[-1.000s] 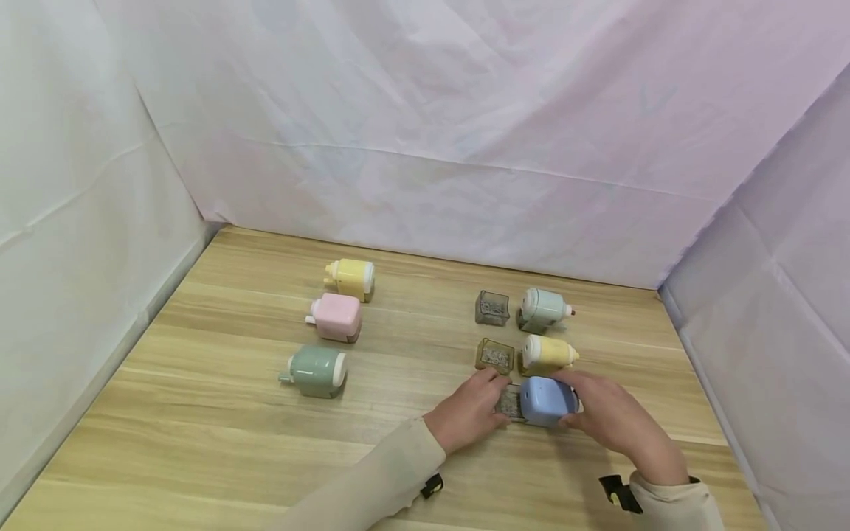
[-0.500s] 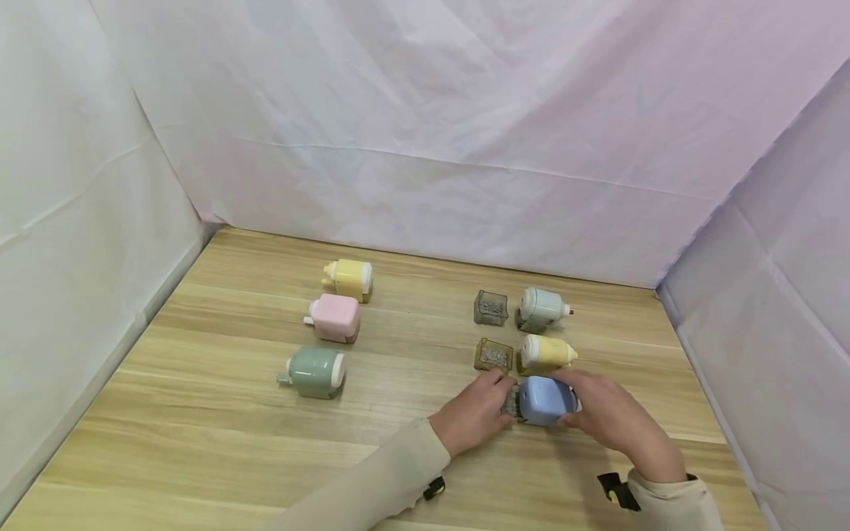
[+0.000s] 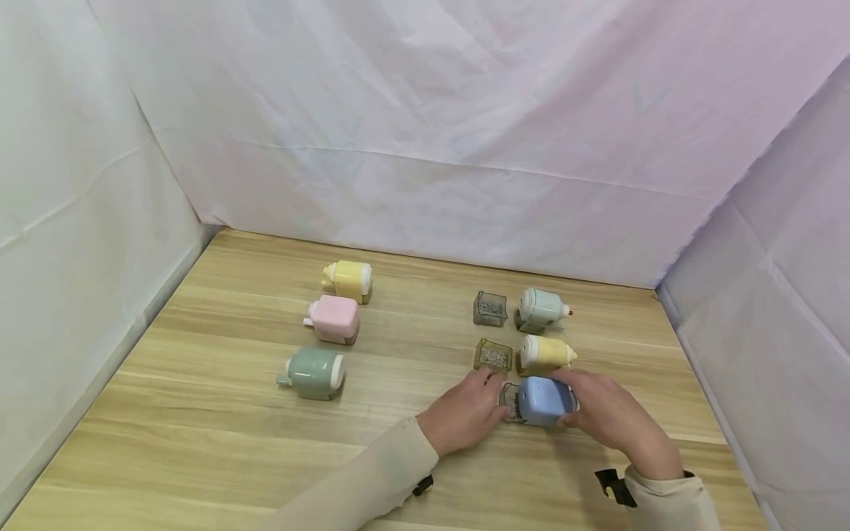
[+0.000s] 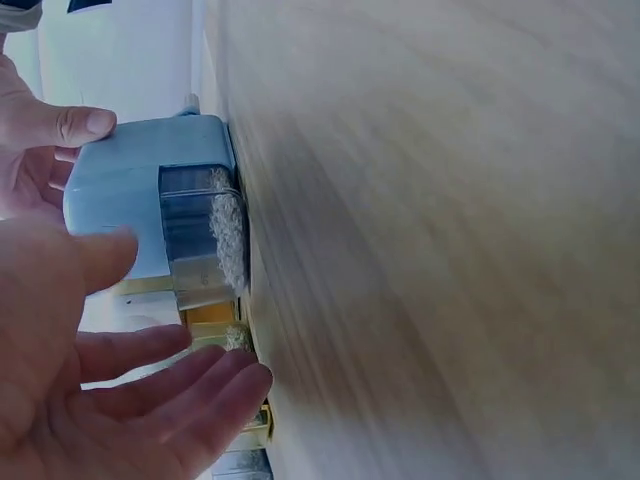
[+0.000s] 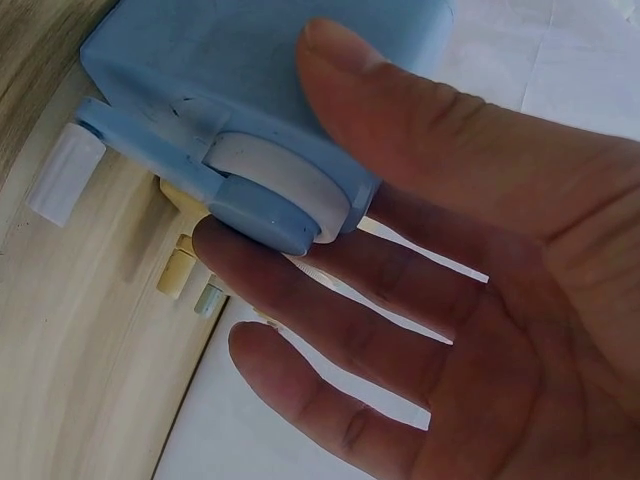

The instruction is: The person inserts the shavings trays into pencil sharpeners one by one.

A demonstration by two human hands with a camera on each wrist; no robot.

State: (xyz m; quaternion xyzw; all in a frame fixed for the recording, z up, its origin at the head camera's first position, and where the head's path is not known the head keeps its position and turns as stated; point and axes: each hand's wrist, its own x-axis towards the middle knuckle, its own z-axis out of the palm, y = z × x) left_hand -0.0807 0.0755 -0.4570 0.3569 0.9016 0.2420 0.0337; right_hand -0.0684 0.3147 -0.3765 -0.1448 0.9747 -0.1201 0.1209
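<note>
A blue pencil sharpener (image 3: 547, 402) lies at the right of the table, its clear drawer (image 3: 510, 403) partly out on the left side, with grey shavings inside. My right hand (image 3: 617, 419) grips the sharpener from the right; in the right wrist view the thumb lies on the blue body (image 5: 220, 60) and fingers reach round by the crank end. My left hand (image 3: 463, 414) is beside the drawer, fingers loosely extended. In the left wrist view its thumb and fingers stand apart around the drawer (image 4: 190, 235); whether they touch it I cannot tell.
Behind the blue sharpener are a yellow one (image 3: 547, 355) and a pale green one (image 3: 541, 308), with two shavings-filled drawers (image 3: 493, 357) (image 3: 490, 309) to their left. Green (image 3: 316, 372), pink (image 3: 335, 318) and yellow (image 3: 352, 279) sharpeners stand farther left. White cloth (image 3: 425, 184) hangs behind.
The clear drawer has moved right, farther into the blue sharpener. My left hand followed it rightward, then drew back a little to the left. My right hand has kept its grip.
</note>
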